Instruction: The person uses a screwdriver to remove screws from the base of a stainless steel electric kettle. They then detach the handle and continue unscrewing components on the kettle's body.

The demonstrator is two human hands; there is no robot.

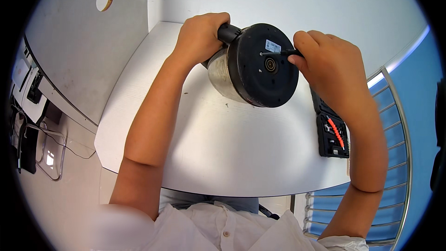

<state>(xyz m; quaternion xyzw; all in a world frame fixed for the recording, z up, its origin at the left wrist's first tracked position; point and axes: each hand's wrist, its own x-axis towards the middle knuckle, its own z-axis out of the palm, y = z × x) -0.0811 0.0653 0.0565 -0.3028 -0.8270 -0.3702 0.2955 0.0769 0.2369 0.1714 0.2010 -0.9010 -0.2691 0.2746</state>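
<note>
An electric kettle point(248, 81) with a metal body lies tipped over above the table, its round black base turned toward me. My left hand point(200, 37) is wrapped round its black handle, holding it tilted. In my right hand point(332, 67) is a screwdriver point(280, 53), its thin shaft pointing left across the base. Its tip meets the base at a small silver spot, near a pale label point(272, 45) and the round connector point(271, 65) in the middle. My right fingers cover most of the screwdriver's handle.
To the right on the white table point(209, 158), a black tool case point(327, 149) lies open, partly behind my right forearm. A red-orange flexible shaft point(335, 132) rests in it. Beyond the table's right edge runs a metal railing point(404, 158). A grey panel point(93, 42) stands left.
</note>
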